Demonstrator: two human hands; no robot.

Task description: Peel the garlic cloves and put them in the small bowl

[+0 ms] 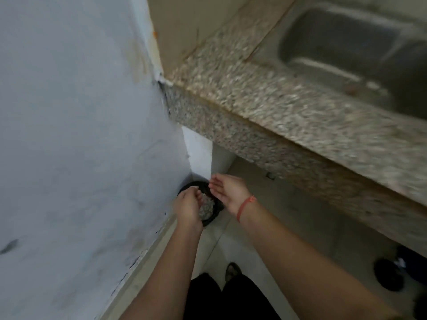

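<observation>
1. Garlic cloves showed nowhere; the desk [277,107] ran above.
2. A black bin [212,220] stood on the floor [242,245].
3. My left hand [187,209] curled round pale flakes [205,205] above it; my right hand [227,192] lay flat, apart.
4. Tipping low, I judged, keeps scraps inside.

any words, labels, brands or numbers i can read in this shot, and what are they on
None: no readable text anywhere in this view.
The black bin, granite counter, steel sink, wall and orange wristband show no print. The frame is motion-blurred, so any fine marks would be lost.
</observation>
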